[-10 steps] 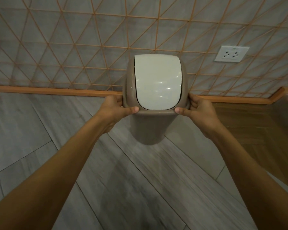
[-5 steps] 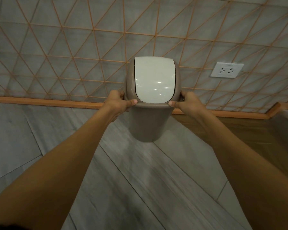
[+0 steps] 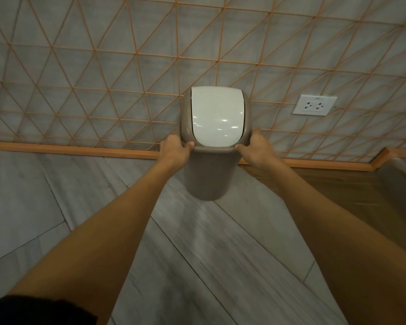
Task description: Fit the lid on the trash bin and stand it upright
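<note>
A taupe trash bin [image 3: 208, 179] stands upright close to the wall, its base on or just above the grey floor; I cannot tell which. Its lid [image 3: 215, 120] sits on top, with a taupe frame around a glossy white swing flap. My left hand [image 3: 175, 150] grips the lid's rim on the left side, thumb on the front edge. On the right side, my right hand [image 3: 256, 150] holds the rim the same way. Both arms are stretched far forward.
A grey wall with an orange triangle grid rises behind the bin, with an orange skirting board [image 3: 80, 151] along its foot. A white double socket [image 3: 314, 105] is on the wall to the right. A brown wooden floor patch [image 3: 338, 195] lies right of the grey floor tiles.
The bin, held in both hands, has moved away from me toward the wall and lower. My arms have stretched further out.
</note>
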### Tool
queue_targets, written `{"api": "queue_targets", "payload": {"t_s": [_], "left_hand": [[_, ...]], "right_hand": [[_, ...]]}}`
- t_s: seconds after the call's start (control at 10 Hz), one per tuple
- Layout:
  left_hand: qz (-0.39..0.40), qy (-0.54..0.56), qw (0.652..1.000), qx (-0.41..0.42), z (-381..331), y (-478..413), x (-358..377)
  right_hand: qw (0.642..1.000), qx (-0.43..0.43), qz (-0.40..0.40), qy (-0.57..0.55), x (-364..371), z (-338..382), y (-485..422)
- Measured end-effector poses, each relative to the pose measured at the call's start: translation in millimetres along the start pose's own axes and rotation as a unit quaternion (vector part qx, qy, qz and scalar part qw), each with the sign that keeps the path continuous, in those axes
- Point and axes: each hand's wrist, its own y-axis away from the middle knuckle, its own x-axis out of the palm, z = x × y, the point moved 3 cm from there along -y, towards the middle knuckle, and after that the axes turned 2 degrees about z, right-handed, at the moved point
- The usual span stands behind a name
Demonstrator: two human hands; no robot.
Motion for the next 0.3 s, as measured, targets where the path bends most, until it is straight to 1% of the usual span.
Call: {"api": "queue_targets", "payload": {"t_s": [0.1, 0.2, 0.3], "left_hand": [[0.010, -0.028, 0.999, 0.014, -4, 16, -12], [0.035, -0.065, 0.997, 0.036, -19, 42, -37], [0.070, -0.141, 0.987, 0.038, -47, 70, -70]], "right_hand": [[1.000, -0.009, 0.004, 0.013, -8, 12, 22], [0.996, -0.023, 0.013, 0.081, -29, 34, 50], [0.988, -0.018, 0.023, 0.151, -63, 69, 83]]}}
